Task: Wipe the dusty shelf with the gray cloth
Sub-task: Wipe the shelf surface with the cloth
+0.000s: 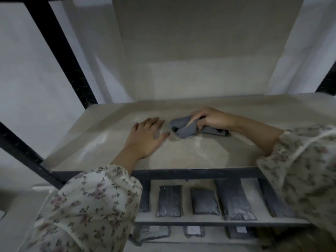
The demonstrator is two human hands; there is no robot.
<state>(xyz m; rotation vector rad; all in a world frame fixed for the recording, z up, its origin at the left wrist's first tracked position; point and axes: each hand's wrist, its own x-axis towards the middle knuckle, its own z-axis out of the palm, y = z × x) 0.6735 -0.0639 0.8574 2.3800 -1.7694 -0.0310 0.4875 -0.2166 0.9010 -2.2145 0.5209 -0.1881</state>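
Note:
The dusty beige shelf (101,142) spans the middle of the head view, with pale dust streaks on its surface. A bunched gray cloth (183,127) lies on the shelf near its centre. My right hand (209,118) grips the cloth from the right, fingers curled round its folds, and part of the cloth trails under the hand. My left hand (147,137) lies flat on the shelf just left of the cloth, fingers straight and spread, fingertips close to the cloth's edge.
Black metal uprights (61,53) frame the shelf unit on the left and far right. The shelf's dark front rail (190,174) runs below my arms. Lower shelves hold several dark wrapped packages (169,200). A pale back panel (200,51) closes the rear.

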